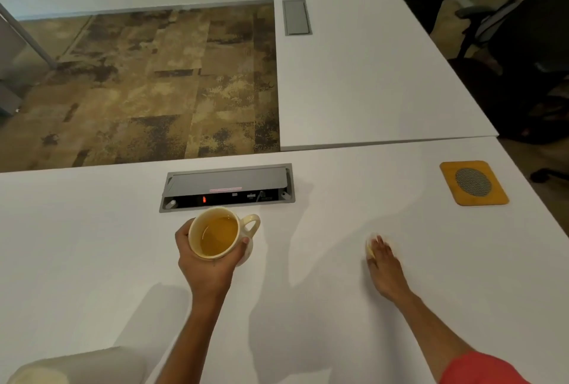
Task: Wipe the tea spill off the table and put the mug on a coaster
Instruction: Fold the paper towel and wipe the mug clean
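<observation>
My left hand [204,263] grips a cream mug [220,234] of yellow tea from below and the side, holding it near the middle of the white table [92,245]. The mug's handle points right. My right hand [385,265] lies flat on the table to the right, pressing a small pale yellow cloth or sponge [369,248] that is mostly hidden under the fingers and blurred. A wooden coaster [448,182] with a round grey mesh centre lies at the table's far right. No spill is plainly visible on the white surface.
A grey cable box [228,188] with its lid open is set into the table just behind the mug. A second white table [369,75] adjoins at the back right, with dark office chairs [508,45] beyond. A pale blurred container [77,366] sits at the bottom left.
</observation>
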